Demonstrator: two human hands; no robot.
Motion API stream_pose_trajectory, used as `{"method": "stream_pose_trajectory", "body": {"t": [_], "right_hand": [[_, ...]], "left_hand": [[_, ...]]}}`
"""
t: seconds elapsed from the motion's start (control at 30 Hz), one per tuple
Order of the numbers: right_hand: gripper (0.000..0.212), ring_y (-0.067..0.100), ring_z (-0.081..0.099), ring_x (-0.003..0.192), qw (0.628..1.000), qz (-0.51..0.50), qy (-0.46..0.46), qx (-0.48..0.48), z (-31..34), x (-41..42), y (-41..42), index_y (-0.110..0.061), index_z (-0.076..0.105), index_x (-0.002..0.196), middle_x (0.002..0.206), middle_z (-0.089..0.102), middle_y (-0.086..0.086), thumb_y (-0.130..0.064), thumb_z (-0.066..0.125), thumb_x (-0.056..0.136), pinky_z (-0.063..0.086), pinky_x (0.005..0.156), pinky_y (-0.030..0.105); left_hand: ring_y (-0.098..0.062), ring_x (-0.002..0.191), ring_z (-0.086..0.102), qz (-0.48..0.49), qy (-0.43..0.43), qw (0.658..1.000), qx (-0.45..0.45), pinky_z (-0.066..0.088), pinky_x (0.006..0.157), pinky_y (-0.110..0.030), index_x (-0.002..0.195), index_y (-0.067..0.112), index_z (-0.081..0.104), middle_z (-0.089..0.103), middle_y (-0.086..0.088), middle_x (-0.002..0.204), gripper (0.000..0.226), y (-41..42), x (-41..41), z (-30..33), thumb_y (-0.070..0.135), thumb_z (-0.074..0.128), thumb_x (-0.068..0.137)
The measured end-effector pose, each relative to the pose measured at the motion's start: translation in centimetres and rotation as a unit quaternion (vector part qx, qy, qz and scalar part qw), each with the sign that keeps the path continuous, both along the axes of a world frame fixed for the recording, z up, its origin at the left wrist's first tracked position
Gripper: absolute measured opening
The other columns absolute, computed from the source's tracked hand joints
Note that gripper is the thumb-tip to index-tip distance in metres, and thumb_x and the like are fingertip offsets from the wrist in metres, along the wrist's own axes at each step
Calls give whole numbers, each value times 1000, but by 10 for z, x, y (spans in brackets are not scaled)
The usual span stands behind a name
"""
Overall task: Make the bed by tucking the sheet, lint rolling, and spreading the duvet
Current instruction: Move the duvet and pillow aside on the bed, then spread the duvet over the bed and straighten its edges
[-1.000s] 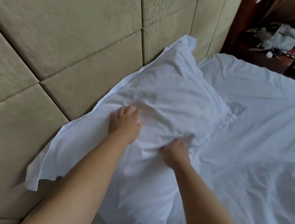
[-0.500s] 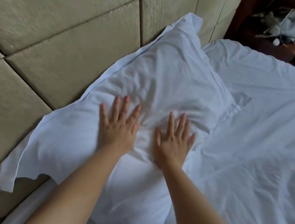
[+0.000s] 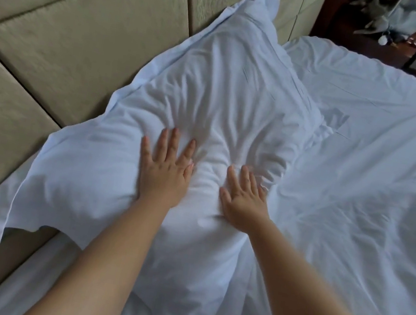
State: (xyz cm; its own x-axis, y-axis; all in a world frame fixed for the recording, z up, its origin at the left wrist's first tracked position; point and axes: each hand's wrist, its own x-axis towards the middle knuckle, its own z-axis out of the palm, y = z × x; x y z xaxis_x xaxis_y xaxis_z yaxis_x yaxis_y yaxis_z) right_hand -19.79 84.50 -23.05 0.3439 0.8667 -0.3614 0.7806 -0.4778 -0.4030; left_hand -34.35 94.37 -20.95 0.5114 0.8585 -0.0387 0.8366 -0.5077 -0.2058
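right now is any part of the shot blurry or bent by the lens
Head view: the nightstand clutter at top right is smeared; the headboard panels splay from wide-angle distortion; the pillow creases under both hands, left and right, stay fairly sharp in soft, even light.

A beige padded headboard of stitched fabric panels point(image 3: 65, 29) is running along the left, and a dark wooden nightstand point(image 3: 375, 39) is carrying a crumpled pale cloth heap point(image 3: 404, 14).

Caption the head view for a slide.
Left hand and right hand press flat on a white pillow against the padded headboard.
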Motion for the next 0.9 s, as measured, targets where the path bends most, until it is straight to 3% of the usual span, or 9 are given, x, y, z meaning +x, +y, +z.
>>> {"method": "stream_pose_trajectory", "body": {"t": [0.17, 0.33, 0.47, 0.63, 0.8, 0.9], "right_hand": [[55, 17, 8, 147, 995, 71, -70, -6, 29, 13, -38, -36, 9, 151, 160, 3, -1, -30, 28, 100, 3, 117, 37], [60, 24, -6, 147, 984, 39, -165, -52, 45, 7, -137, -34, -6, 151, 160, -11, 4, -33, 28, 101, -5, 118, 41], [58, 28, -10, 146, 963, 49, -220, -148, 66, 32, -244, -29, 11, 151, 160, -4, 6, -26, 34, 98, -13, 116, 45], [54, 29, 7, 145, 934, 65, -272, -220, 102, 66, -380, -22, 26, 149, 157, 15, 9, -21, 35, 95, -7, 117, 46], [51, 26, 2, 146, 917, 158, -323, -174, 137, 94, -487, -11, 28, 147, 157, 14, 10, -27, 35, 99, -11, 115, 42], [50, 23, -1, 147, 929, 145, -319, -117, 163, 100, -544, -14, 28, 148, 159, 7, 8, -28, 33, 100, -11, 115, 34]], "left_hand": [[-24, 146, -16, -1, 21, 997, -69, -11, 113, -58, 151, 36, -7, -15, -2, 160, 54, -58, -9, 0, 42, 10, 101], [-26, 147, -8, 16, 8, 989, -148, -4, 114, -60, 151, 36, -7, -9, 1, 161, 54, -116, -9, 21, 44, 15, 102], [-25, 147, 0, -59, 30, 974, -217, 9, 115, -54, 151, 37, -8, -6, 3, 161, 54, -203, 0, 31, 43, 17, 103], [-27, 144, 19, -114, 13, 952, -284, 24, 111, -50, 152, 37, -3, 1, 1, 161, 55, -354, 38, 40, 40, 23, 103], [-28, 139, 33, -143, -24, 929, -340, 32, 110, -42, 153, 31, -1, 13, -5, 160, 56, -497, 78, 57, 40, 24, 103], [-31, 139, 33, -154, 1, 901, -406, 29, 110, -38, 154, 25, -3, 10, -8, 160, 57, -561, 87, 81, 36, 24, 105]]}}
